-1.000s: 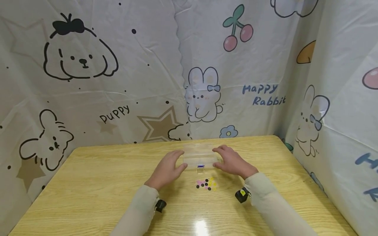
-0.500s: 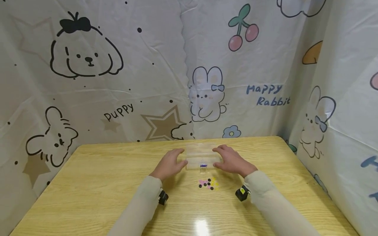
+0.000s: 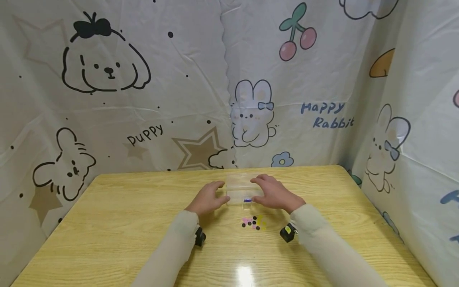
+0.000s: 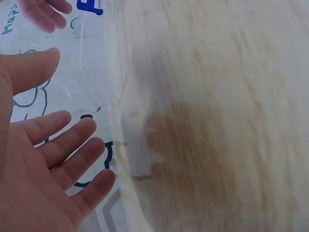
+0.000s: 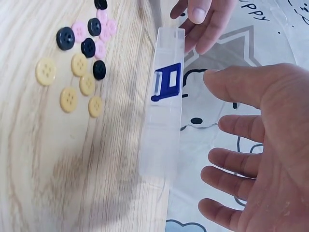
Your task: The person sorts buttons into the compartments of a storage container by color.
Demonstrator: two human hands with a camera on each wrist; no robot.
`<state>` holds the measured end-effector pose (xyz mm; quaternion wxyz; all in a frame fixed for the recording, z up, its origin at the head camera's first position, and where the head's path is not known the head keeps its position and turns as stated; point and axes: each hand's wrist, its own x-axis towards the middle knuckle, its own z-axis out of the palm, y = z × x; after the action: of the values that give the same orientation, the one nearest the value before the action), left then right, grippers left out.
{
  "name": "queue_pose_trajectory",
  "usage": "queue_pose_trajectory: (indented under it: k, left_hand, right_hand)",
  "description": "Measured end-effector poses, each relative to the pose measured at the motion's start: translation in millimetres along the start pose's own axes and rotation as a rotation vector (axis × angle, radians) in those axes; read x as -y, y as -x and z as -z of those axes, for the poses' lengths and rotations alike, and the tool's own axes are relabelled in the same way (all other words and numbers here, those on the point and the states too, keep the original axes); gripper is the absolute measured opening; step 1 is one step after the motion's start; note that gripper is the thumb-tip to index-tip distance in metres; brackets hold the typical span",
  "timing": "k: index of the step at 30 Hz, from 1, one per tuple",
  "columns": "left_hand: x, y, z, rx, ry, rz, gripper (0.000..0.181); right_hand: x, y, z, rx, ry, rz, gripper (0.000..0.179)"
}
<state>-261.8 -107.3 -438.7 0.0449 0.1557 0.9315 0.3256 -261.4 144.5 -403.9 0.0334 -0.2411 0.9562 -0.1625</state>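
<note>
Your left hand (image 3: pixel 208 198) and right hand (image 3: pixel 275 194) flank the box (image 5: pixel 161 130) on the table (image 3: pixel 143 223), each grip wide and empty; the buttons (image 5: pixel 79 64) lie on its near side. This looks like the grasping step; next, likely, close evenly on both ends.

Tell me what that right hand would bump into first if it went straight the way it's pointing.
Probably the clear plastic box: the right hand points leftward at it. In the head view they overlap, so any gap is hard to judge.
</note>
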Motion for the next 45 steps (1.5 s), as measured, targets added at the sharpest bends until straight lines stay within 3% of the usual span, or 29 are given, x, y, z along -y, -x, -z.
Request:
queue_pose_trajectory:
  k: [10,20,33,45]
  left_hand:
    - [6.6,-4.1,0.4,0.013,0.018,-0.001,0.063]
    - [14.1,-15.6,-10.2,0.05,0.077,-0.022,0.066]
    - [11.4,-22.1,-15.0,0.007,-0.05,-0.04,0.069]
    - [11.1,-27.9,-17.1,0.016,-0.016,0.043,0.069]
  right_hand:
    - [4.8,-7.0,-5.4,0.012,0.003,0.006,0.059]
    - [12.6,-13.4,-7.7,0.036,0.023,0.0,0.058]
    - [20.4,-22.4,-15.6,0.041,0.044,0.016,0.057]
    - [17.0,-22.8,-21.6,0.038,0.034,-0.01,0.058]
